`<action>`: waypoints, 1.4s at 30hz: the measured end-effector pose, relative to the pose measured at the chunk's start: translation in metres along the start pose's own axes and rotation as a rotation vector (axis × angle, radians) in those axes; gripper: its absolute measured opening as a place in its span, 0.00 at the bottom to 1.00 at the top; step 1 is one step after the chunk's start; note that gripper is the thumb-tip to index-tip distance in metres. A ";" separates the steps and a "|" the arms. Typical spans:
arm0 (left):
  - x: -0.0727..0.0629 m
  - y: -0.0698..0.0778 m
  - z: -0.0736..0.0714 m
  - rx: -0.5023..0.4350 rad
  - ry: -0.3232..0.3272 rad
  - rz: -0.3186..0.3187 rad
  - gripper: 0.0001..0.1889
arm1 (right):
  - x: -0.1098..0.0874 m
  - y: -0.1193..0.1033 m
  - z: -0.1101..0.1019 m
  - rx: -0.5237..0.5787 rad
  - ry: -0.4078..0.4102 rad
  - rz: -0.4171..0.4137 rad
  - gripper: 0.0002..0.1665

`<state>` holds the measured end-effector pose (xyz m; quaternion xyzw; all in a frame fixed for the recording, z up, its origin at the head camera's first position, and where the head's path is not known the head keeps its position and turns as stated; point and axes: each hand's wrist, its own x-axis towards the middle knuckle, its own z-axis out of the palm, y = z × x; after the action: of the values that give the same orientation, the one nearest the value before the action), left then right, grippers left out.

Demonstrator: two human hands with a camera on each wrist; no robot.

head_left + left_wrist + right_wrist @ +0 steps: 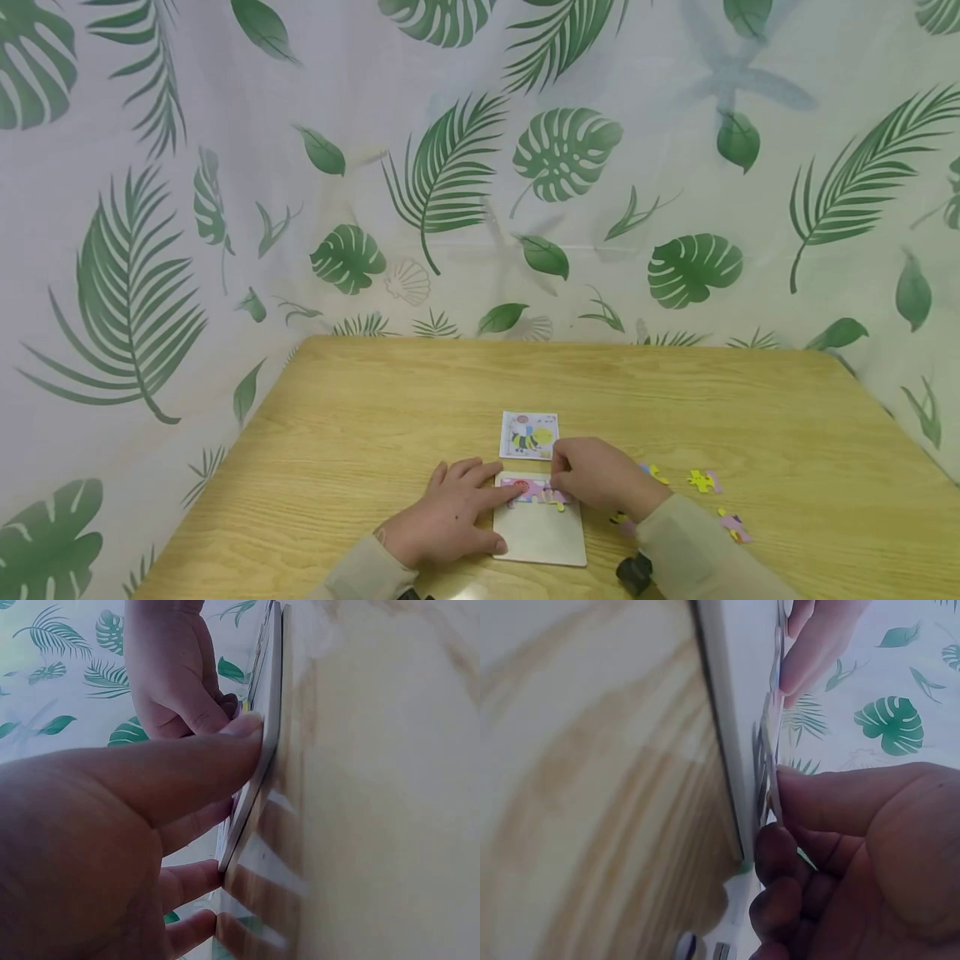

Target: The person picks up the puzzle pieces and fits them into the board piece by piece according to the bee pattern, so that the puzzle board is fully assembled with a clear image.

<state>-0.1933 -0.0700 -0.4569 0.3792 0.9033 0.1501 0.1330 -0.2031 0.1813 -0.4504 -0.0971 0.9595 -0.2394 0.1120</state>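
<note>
Pinching piece (772, 772) in right hand (602, 475), with left hand (453, 512) splayed on board (540, 537) — only at top strip (534, 490), with unplaced pieces (702, 480) lower right.

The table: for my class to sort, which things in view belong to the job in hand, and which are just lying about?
Job:
board
pieces on it
piece in right hand
loose pieces
bee card
left hand on board

Surroundings only:
table
leafy cloth

We found the head view softly and evenly lit, with a small patch of glare on the bench (397, 400) at the bottom edge. The left wrist view showed the left hand (97, 825) dim above banded shadows; both wrist views looked hazy.
</note>
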 end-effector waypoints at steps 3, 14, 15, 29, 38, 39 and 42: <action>0.000 0.000 0.001 -0.002 0.002 0.004 0.39 | -0.001 -0.002 0.000 -0.009 -0.004 0.026 0.12; 0.001 0.001 0.001 0.011 0.003 0.000 0.39 | 0.002 -0.007 -0.004 0.034 -0.009 0.071 0.12; 0.001 0.002 0.001 0.009 0.002 -0.002 0.39 | 0.002 -0.007 -0.004 0.037 -0.009 0.074 0.12; 0.001 0.004 0.000 0.019 -0.006 -0.016 0.39 | 0.011 0.000 -0.005 0.045 -0.039 0.067 0.14; 0.001 0.006 -0.001 0.005 -0.018 -0.028 0.40 | 0.003 0.007 -0.010 0.099 -0.030 0.001 0.11; 0.001 0.006 -0.002 0.004 -0.015 -0.029 0.40 | 0.002 0.008 -0.012 0.102 -0.019 0.004 0.11; 0.000 0.007 0.000 0.002 -0.013 -0.029 0.40 | -0.002 0.010 -0.012 0.087 -0.002 0.026 0.12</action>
<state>-0.1888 -0.0650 -0.4540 0.3673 0.9079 0.1446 0.1408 -0.2060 0.1953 -0.4445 -0.0800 0.9492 -0.2795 0.1203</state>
